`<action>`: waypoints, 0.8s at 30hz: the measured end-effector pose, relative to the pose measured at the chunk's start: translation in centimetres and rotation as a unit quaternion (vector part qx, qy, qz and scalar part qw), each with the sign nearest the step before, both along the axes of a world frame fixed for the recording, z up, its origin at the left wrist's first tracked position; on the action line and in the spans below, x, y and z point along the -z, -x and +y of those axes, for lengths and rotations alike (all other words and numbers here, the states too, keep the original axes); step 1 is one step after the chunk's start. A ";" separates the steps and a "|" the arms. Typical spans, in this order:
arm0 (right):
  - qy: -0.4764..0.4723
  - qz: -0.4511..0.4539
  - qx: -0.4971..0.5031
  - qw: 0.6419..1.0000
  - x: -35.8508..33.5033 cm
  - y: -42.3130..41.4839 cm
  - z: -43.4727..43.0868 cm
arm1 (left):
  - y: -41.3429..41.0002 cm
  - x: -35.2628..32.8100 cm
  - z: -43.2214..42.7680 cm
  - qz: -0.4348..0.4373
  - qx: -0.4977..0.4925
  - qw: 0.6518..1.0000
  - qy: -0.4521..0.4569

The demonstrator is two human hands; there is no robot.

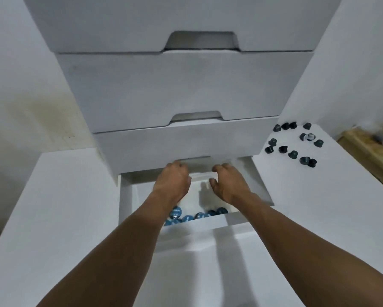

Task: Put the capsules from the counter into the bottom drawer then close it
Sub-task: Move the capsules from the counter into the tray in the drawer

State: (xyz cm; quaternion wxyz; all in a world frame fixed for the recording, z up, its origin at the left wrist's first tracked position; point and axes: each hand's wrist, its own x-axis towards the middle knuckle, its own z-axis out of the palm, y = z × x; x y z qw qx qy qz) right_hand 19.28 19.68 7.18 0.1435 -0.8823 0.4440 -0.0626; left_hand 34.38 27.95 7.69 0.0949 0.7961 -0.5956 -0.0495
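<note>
Partly hidden, blue capsules (187,217) lie in the bottom drawer (125,202).

Single view, head-worn and wide-angle. Looking forward and steeply down from close above the open bottom drawer (127,196), arms (119,251) entering from the lower edge. Facing the stacked drawer fronts (181,89), looming upward and bowed by the lens. Counter (319,207) taken in at right, wall (20,63) at left. No second view to overlap.
</note>
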 end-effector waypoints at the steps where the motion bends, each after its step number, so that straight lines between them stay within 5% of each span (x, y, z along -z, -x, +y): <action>1: 0.012 -0.010 0.009 1.000 -0.7 1.3 -0.3 | 1.2 -0.8 -0.3 -0.016 0.008 1.000 0.018; 4: 0.048 -0.041 0.036 0.997 -2.5 6.0 -0.8 | 5.3 -2.8 -1.1 -0.067 0.029 0.996 0.051; 12: 0.095 -0.077 0.058 0.991 -5.4 22.8 -1.2 | 20.2 -6.0 -2.4 -0.039 0.068 0.985 0.155; 24: 0.096 -0.101 0.137 0.981 -6.6 39.3 -6.1 | 36.1 -6.7 -10.4 -0.030 0.143 0.977 0.153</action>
